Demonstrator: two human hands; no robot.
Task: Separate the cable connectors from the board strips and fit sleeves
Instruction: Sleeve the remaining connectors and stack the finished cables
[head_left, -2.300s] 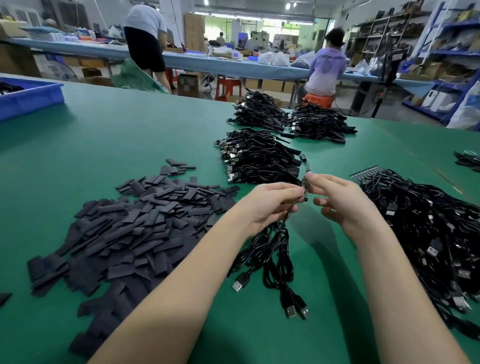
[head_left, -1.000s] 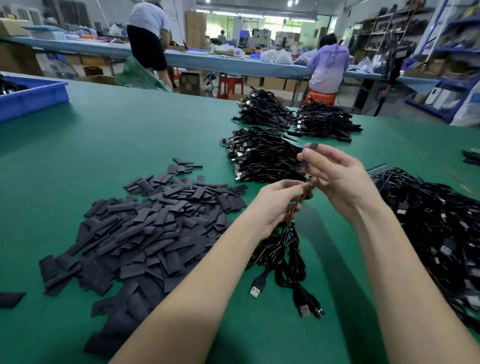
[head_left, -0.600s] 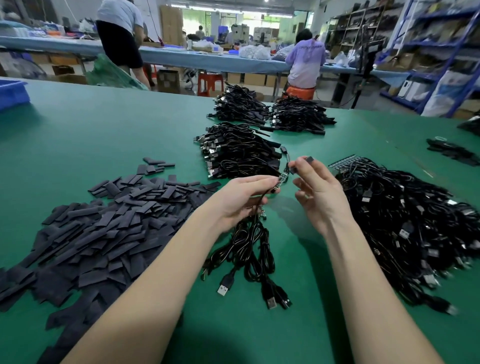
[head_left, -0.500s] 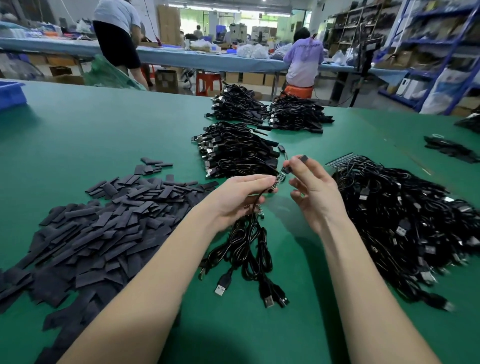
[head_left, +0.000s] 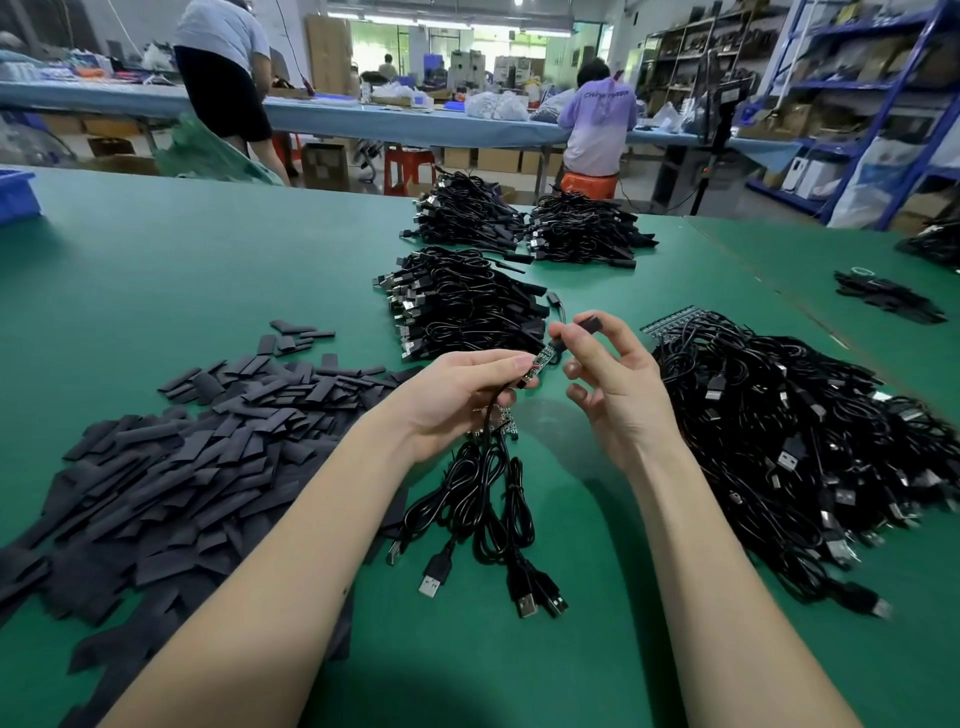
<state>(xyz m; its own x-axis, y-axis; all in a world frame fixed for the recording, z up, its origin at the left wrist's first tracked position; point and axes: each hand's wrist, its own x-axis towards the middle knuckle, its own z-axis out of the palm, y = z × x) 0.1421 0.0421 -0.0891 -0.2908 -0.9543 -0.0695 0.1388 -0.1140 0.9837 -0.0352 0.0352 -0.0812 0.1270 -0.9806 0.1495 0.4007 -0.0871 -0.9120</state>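
Note:
My left hand (head_left: 457, 397) pinches a small circuit board connector (head_left: 536, 365) on a black cable and also grips a board strip (head_left: 498, 422) with several more cables. Those black USB cables (head_left: 488, 514) hang down onto the green table (head_left: 182, 270). My right hand (head_left: 608, 379) pinches a short black sleeve (head_left: 582, 328) between thumb and forefinger, its lower end at the tip of the connector. A wide heap of flat black sleeves (head_left: 197, 447) lies to the left. A big tangle of cables on board strips (head_left: 800, 441) lies to the right.
Three stacks of sleeved cables (head_left: 462, 306) (head_left: 467, 213) (head_left: 587, 234) lie farther back on the table. A blue bin (head_left: 15, 197) sits at the far left edge. More black parts (head_left: 888, 296) lie on the right table. Two people work at a bench behind.
My right hand brought a black sleeve from up high down to the connector held by my left hand. The view has shifted slightly to the right.

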